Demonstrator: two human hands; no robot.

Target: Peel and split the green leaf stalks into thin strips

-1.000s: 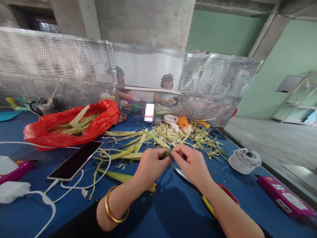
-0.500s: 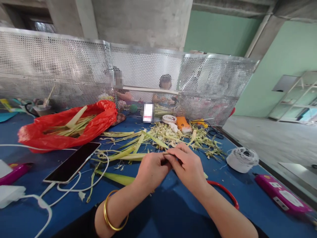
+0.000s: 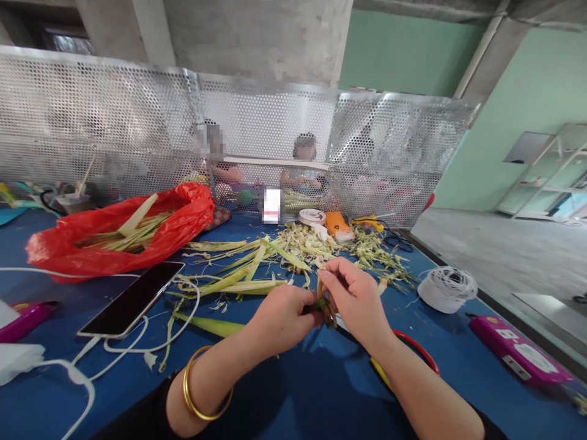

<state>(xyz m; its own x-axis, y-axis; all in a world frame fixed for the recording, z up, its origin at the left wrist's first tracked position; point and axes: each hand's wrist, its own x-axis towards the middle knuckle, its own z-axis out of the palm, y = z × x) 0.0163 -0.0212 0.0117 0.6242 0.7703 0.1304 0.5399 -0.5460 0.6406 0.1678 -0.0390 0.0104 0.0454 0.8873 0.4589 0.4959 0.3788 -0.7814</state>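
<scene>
My left hand (image 3: 285,321) is closed, its thumb and fingers pinching the dark green end of a small bundle of plant strips (image 3: 327,313). On the other side my right hand (image 3: 356,299) pinches a brownish strip of that bundle between thumb and fingertips. Exactly how the strips are wound together is too small to tell. Under my right wrist lies a pair of scissors with a red handle (image 3: 424,355), partly hidden by the arm. Long green-yellow leaves (image 3: 243,282) lie on the table just beyond my left hand.
Trimmed plant scraps (image 3: 312,241) are heaped at the back. To the left stand a red plastic bag (image 3: 92,250) of leaves and a black-screened phone (image 3: 132,299) with a white cable. A white string roll (image 3: 447,290) and purple tool (image 3: 516,351) lie right. A perforated panel (image 3: 270,122) closes the back.
My hands have drawn slightly apart. The right hand has lifted a strip to the right, and the bundle between the hands now shows, as do the scissors' yellow handle and blade.
</scene>
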